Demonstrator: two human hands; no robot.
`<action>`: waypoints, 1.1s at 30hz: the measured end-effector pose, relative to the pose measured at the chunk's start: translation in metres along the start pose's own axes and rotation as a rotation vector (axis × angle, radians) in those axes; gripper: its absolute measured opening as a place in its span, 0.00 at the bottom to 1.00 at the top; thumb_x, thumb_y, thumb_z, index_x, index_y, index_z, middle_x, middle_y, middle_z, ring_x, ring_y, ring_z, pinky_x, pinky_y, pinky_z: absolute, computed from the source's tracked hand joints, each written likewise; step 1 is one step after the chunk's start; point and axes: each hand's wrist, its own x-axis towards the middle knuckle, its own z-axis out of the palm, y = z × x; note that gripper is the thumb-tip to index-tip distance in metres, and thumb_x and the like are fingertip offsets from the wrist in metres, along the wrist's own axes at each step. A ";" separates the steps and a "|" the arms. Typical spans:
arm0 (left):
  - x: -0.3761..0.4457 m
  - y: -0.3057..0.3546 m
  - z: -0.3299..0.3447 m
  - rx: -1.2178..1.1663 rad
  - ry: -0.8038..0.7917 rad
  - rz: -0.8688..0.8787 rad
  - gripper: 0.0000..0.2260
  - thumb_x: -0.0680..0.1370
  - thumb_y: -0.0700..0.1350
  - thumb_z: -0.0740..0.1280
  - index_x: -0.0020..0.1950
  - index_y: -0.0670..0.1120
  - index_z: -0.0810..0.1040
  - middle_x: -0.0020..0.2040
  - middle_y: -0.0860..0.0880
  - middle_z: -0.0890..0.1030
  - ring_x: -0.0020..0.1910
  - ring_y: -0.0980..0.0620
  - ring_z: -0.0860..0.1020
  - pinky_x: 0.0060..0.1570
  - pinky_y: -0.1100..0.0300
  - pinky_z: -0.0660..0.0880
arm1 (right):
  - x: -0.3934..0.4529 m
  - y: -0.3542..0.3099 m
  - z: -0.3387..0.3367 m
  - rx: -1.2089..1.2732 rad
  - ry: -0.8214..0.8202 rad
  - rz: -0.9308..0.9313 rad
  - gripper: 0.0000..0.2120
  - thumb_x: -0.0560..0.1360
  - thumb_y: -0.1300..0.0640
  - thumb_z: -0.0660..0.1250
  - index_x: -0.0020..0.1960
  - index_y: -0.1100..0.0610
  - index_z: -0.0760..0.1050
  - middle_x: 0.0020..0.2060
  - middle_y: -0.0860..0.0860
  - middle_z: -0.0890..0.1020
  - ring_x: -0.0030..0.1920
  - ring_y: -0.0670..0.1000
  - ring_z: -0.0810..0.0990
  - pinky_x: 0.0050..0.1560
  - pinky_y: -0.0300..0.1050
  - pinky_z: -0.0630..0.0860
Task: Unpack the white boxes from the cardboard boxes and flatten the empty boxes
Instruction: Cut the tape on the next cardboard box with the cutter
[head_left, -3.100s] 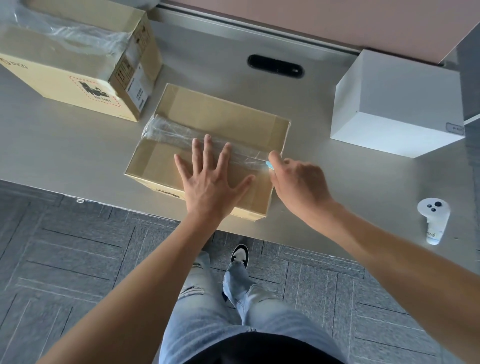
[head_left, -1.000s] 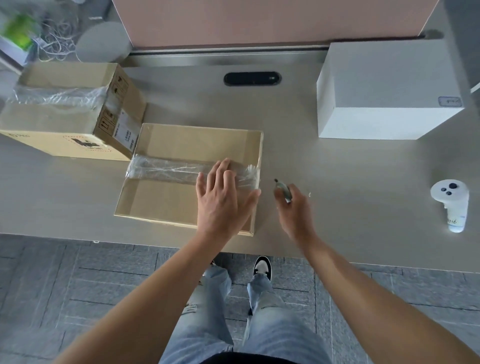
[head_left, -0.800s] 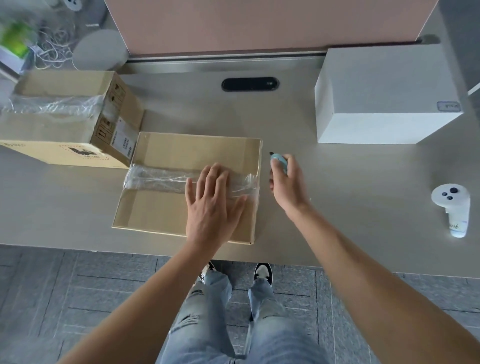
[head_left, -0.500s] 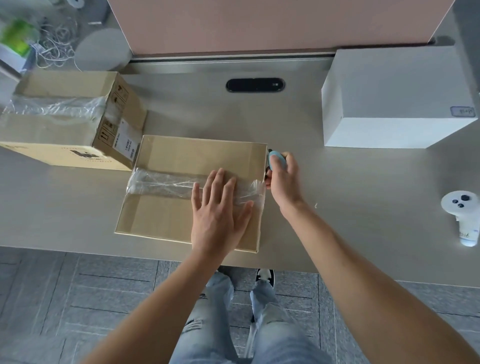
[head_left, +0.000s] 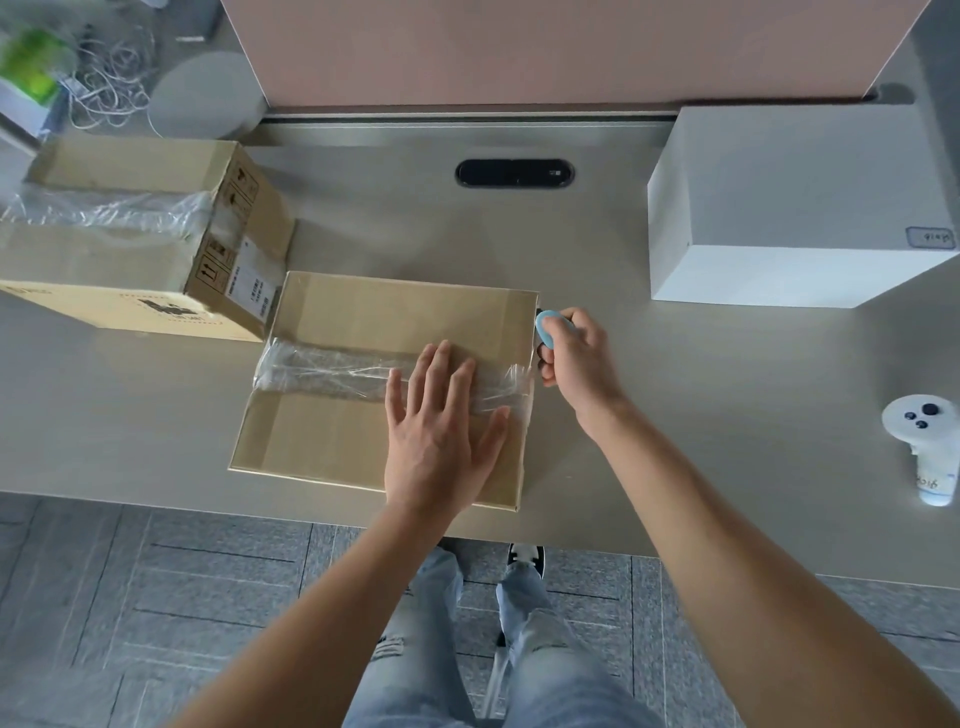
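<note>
Left hand (head_left: 444, 441) is laid flat, fingers straight, on the taped box (head_left: 384, 384) near the desk (head_left: 675, 415) edge, prob to pin it. Right hand (head_left: 576, 364) is curled round a blue cutter (head_left: 549, 328) at the box's right end by the tape (head_left: 332, 371), ready for slicing. Further back: 2nd carton (head_left: 135, 244) left, still taped, white box (head_left: 795, 208) already out, right.

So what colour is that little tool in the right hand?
Light blue, seen best in the head view.

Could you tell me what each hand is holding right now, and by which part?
Right hand grips the blue cutter around its lower body. Left hand holds nothing.
</note>
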 end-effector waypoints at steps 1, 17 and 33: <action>0.002 0.001 0.000 0.001 0.003 -0.005 0.29 0.81 0.63 0.58 0.74 0.45 0.71 0.80 0.44 0.66 0.81 0.45 0.59 0.79 0.39 0.53 | 0.003 -0.004 -0.001 -0.019 -0.015 0.009 0.07 0.81 0.58 0.61 0.44 0.57 0.69 0.30 0.51 0.70 0.27 0.49 0.66 0.27 0.38 0.65; 0.041 -0.011 0.006 -0.011 0.047 -0.005 0.24 0.82 0.57 0.59 0.73 0.46 0.72 0.79 0.45 0.67 0.80 0.45 0.61 0.79 0.39 0.55 | 0.030 0.006 -0.005 -0.356 -0.068 -0.079 0.17 0.75 0.42 0.64 0.36 0.54 0.72 0.24 0.42 0.67 0.29 0.50 0.69 0.37 0.48 0.66; 0.047 -0.013 0.009 -0.038 0.061 -0.004 0.22 0.81 0.53 0.62 0.73 0.46 0.72 0.79 0.44 0.67 0.80 0.44 0.61 0.78 0.38 0.55 | 0.008 0.014 -0.017 -0.376 -0.218 -0.083 0.16 0.79 0.44 0.63 0.35 0.50 0.71 0.24 0.41 0.67 0.23 0.45 0.66 0.31 0.42 0.62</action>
